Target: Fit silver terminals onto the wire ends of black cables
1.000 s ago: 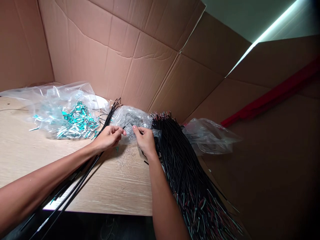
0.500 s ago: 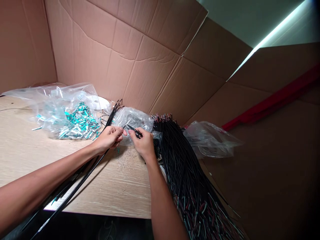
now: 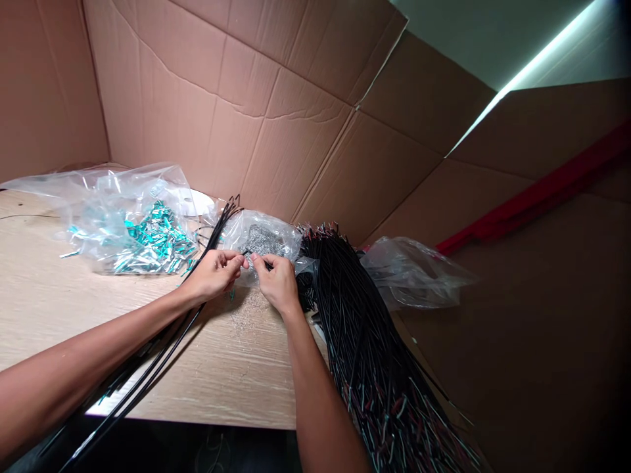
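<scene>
My left hand [image 3: 220, 270] is closed in a pinch on the end of a black cable, over the front of a clear bag of fine silvery clippings [image 3: 266, 240]. Black cables [image 3: 162, 358] run beneath my left forearm and past the table's front edge. Close beside it on the right, my right hand [image 3: 276, 279] is closed round a small black-handled tool [image 3: 269, 265], its thumb and finger near the cable end. Most of the tool is hidden by the fingers.
At the left, a clear bag [image 3: 158, 236] holds green and silver strips. A thick bundle of black cables [image 3: 365, 315] lies right of my right hand. Behind it is another clear bag [image 3: 419, 272]. Cardboard walls [image 3: 187, 98] surround the table [image 3: 236, 381].
My right hand has shifted slightly left, closer to my left hand. The tool's tip, seen before between the hands, is now mostly hidden. The left hand has barely moved.
</scene>
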Tool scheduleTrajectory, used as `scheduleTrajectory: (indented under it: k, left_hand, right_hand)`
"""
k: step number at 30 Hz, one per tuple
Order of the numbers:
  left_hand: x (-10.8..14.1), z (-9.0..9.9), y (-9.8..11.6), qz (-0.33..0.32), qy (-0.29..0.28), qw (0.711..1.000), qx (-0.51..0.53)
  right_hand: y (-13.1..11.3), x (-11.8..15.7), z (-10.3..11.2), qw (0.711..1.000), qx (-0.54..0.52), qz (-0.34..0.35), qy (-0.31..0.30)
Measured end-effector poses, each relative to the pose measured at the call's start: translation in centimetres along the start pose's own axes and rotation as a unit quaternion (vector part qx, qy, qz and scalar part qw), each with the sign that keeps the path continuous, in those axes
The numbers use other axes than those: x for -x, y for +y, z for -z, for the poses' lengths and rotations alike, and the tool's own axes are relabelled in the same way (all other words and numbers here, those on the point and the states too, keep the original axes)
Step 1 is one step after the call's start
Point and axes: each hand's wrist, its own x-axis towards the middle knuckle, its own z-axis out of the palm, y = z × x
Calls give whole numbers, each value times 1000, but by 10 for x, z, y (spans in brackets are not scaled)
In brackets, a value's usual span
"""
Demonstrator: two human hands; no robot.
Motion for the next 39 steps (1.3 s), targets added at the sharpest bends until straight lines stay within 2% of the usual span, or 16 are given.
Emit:
scheduleTrajectory:
  k: [5,10,13,16,21,39]
  left_hand:
    - [1,1,4,10,24,1000,3]
    - [1,2,4,8,20,1000,8]
    - [2,1,4,5,7,1000,4]
    - [3,2,4,-32,17,998,-58]
    - [5,5,4,-98,60,975,-188]
    - [6,5,6,-116,89,960,-241]
  right_hand:
    - [11,-2,5,997,-70,-17,39]
    - [3,3,6,998,-16,52,36]
    - [-5,6,2,997,19,70,37]
    - [-7,7,0,996,39,68,36]
    - [-4,6,3,993,75,81,37]
    - [0,6,3,991,72,108,29]
